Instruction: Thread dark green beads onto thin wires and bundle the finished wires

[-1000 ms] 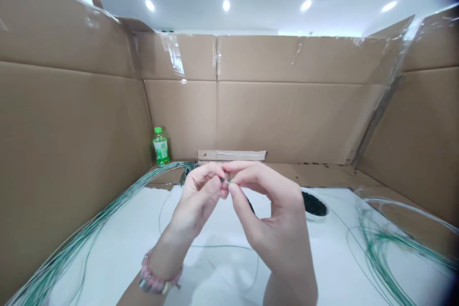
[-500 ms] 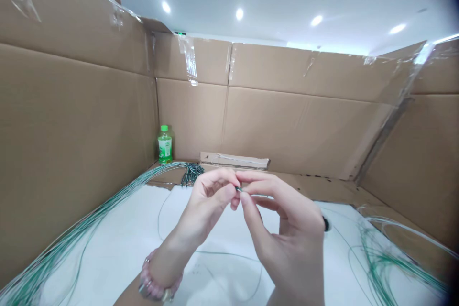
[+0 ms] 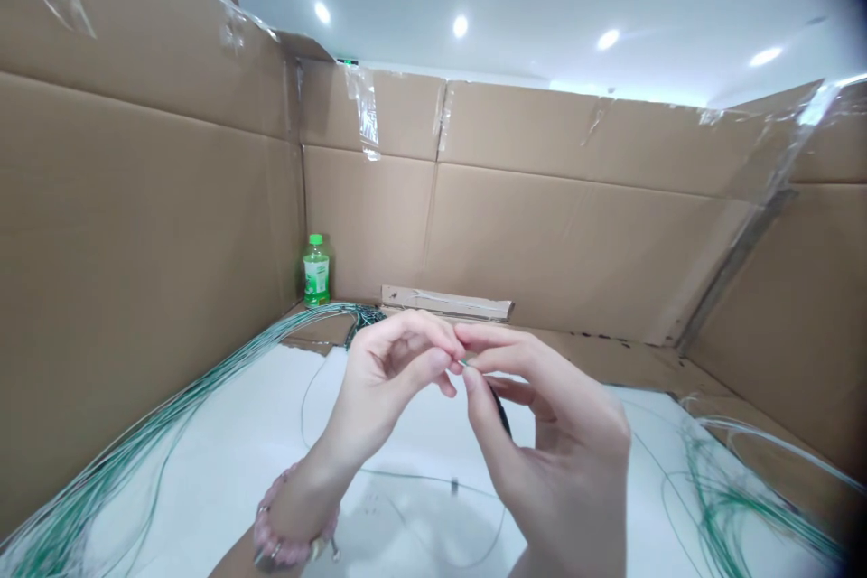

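Observation:
Thumb and fingers of my left hand (image 3: pixel 399 370) are pinched together, with a pink bead bracelet on that wrist. My right hand (image 3: pixel 542 415) pinches a thin green wire (image 3: pixel 465 364) close to its end. The fingertips of both hands meet around this end, so whatever sits inside the left pinch is hidden. Below the hands, a small dark piece (image 3: pixel 454 486) shows against the white surface, beside a thin green line of wire (image 3: pixel 406 475). Whether it lies there or is in the air, I cannot tell.
A bundle of green and white wires (image 3: pixel 203 397) runs along the left side. More loose wires (image 3: pixel 731 497) lie at the right. A green bottle (image 3: pixel 316 271) stands in the back left corner. Cardboard walls (image 3: pixel 542 244) enclose the white work surface (image 3: pixel 237 470). Something black (image 3: pixel 499 411) shows behind my right hand.
The view has turned and tilted. A dark bit seen between the fingertips earlier no longer shows there, and a small dark piece now appears below the hands. Both hands keep their pinch.

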### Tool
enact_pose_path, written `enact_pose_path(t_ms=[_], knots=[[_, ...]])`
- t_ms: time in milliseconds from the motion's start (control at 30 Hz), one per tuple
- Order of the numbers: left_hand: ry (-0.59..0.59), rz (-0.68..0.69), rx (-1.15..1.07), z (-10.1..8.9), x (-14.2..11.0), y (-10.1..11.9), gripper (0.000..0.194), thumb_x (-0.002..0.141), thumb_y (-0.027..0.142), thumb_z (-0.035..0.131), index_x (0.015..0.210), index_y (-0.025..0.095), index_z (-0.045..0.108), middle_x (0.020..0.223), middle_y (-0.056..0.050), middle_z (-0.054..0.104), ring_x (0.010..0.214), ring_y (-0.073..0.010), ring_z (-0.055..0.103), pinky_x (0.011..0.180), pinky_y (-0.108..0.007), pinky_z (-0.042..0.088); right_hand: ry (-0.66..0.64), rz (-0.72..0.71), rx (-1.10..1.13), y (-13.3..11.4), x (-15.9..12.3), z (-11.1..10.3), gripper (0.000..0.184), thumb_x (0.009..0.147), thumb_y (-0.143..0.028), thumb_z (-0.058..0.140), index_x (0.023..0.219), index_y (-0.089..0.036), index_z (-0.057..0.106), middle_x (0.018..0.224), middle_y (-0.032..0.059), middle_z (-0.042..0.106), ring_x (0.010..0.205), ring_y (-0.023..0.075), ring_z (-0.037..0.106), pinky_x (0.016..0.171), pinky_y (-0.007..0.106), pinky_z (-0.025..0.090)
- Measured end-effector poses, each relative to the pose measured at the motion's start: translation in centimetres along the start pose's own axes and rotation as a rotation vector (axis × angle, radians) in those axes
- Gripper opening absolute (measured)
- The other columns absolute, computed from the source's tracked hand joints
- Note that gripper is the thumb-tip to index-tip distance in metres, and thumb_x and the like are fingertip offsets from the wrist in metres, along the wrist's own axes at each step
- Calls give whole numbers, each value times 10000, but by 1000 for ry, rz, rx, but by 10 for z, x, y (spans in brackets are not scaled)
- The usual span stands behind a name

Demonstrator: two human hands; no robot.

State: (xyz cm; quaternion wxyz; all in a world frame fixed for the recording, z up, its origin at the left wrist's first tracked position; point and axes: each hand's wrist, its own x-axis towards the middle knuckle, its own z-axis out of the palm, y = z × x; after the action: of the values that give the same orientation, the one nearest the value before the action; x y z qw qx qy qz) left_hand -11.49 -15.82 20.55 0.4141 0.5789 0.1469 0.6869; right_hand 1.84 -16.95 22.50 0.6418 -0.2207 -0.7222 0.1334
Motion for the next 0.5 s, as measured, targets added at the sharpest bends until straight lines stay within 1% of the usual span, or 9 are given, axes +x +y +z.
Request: enact_pose_path(t_ms=[133,200,267,333,433,500], knots=[[189,94,150,-1,11,-17,34,817,188,704,785,176,699,771,-7,695,669,-81,659,617,-141,559,4,91,-2,17,7,8,115,798,-93,616,742,-192,634,914,2,718,802,131,698,641,202,599],[231,129,192,-5,19,-26,36,795,186,726,780,167,700,742,-2,699,649,-74,656,618,-137,557,0,137,3,27,12,11,99,811,-119,612,749,-192,636,911,3,723,799,137,706,635,208,599],[248,180,212,-13,25,-31,26,799,185,728,796,172,706,748,9,699,643,-54,648,634,-126,551,8,149,6,32,15,12,95,812,-118,609,754,-188,635,906,6,727,820,138,711,623,192,592],[252,267,216,-20,28,-31,9,816,189,718,823,185,712,772,19,698,657,-42,646,641,-125,548,18,145,7,33,17,11,101,801,-100,615,742,-181,625,897,6,729,828,133,713,613,172,585],[215,373,225,-27,30,-23,16,826,183,712,842,186,711,791,27,693,691,-46,652,622,-134,552,13,160,-6,26,17,6,116,794,-82,635,728,-175,614,883,14,728,833,136,714,615,178,589],[192,386,213,-27,30,-17,61,797,199,745,828,176,698,781,32,688,686,-49,649,600,-140,554,3,135,-43,20,17,2,146,818,-70,617,733,-188,605,886,15,724,817,126,710,629,186,592]])
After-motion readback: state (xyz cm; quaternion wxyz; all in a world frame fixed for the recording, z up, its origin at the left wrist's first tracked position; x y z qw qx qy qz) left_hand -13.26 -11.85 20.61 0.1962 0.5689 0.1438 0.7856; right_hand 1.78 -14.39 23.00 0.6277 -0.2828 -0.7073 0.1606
